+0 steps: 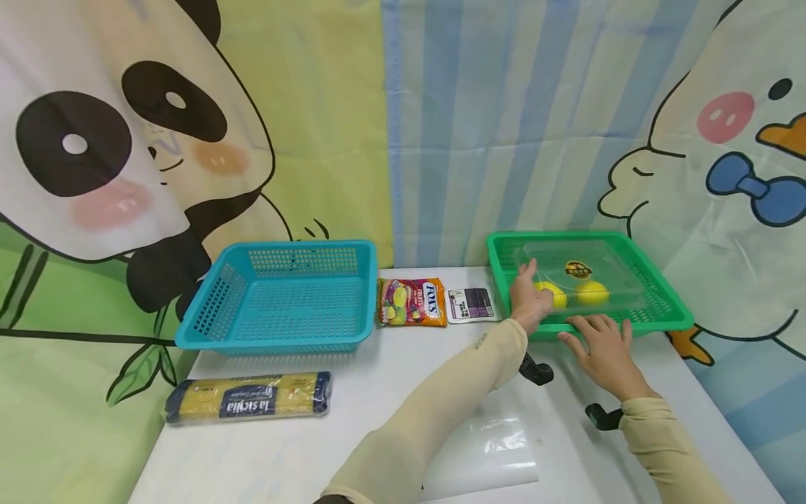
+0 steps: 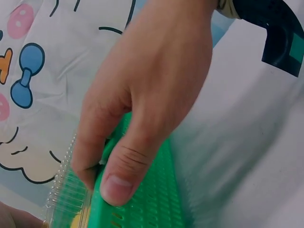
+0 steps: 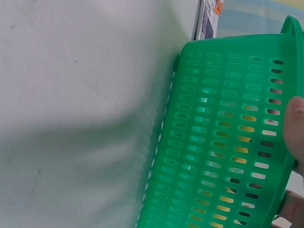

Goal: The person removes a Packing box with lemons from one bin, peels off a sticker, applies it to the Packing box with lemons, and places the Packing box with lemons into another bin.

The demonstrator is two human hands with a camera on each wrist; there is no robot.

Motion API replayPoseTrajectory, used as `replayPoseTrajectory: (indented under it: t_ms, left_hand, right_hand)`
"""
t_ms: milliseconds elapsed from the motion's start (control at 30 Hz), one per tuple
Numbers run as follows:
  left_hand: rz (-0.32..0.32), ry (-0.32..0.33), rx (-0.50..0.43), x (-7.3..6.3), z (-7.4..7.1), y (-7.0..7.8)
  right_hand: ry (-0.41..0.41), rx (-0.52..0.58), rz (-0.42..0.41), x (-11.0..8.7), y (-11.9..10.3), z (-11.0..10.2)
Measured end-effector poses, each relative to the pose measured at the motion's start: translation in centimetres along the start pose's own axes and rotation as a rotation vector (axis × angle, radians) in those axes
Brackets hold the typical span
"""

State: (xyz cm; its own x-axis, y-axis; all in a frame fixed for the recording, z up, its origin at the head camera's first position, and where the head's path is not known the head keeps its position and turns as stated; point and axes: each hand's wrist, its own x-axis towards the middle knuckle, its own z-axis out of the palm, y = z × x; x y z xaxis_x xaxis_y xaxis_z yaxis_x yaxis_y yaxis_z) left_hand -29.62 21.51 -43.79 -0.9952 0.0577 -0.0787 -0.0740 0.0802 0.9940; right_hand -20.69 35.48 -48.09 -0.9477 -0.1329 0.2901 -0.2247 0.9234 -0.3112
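In the head view a clear plastic box with round yellow things inside sits in the green basket. My left hand grips the box at its near left corner; only a bit of that hand shows at the lower left of the left wrist view. The right hand holds the basket's near rim: in the left wrist view its thumb lies outside the rim, with the fingers curled over to the inside, beside the box. In the right wrist view, fingers show at the rim.
A blue basket stands at the left. Between the baskets lie a candy bag and a small white-and-purple packet. Nearer are a pack of spaghetti and a clear plastic sheet under the left arm. A printed curtain hangs behind.
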Motion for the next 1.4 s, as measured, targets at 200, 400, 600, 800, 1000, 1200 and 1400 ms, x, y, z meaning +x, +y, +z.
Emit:
replayPoseTrajectory:
  t_ms: [200, 400, 600, 800, 1000, 1200, 1400]
  left_hand:
    - [-0.026, 0.01, 0.023, 0.24, 0.4, -0.36]
    - [-0.029, 0.025, 0.077, 0.34, 0.62, -0.69]
    - [-0.051, -0.005, 0.063, 0.4, 0.49, -0.59]
    - [-0.069, -0.017, 0.139, 0.42, 0.62, -0.37]
    - [-0.088, -0.013, 0.254, 0.3, 0.55, -0.1]
    - [-0.084, -0.024, 0.321, 0.4, 0.58, -0.1]
    - [-0.094, -0.024, 0.358, 0.51, 0.59, -0.05]
  right_hand:
    - [-0.004, -0.018, -0.015, -0.07, -0.12, -0.15]
    - [0.001, -0.018, -0.021, -0.17, -0.17, -0.16]
    - [0.0, -0.016, -0.015, -0.03, -0.28, -0.29]
    - [0.001, -0.01, -0.008, 0.02, -0.23, -0.37]
    - [0.009, -0.011, -0.009, -0.11, -0.18, -0.15]
    - [0.011, -0.005, -0.003, -0.13, -0.24, -0.2]
    - [0.01, -0.012, -0.001, -0.07, -0.2, -0.14]
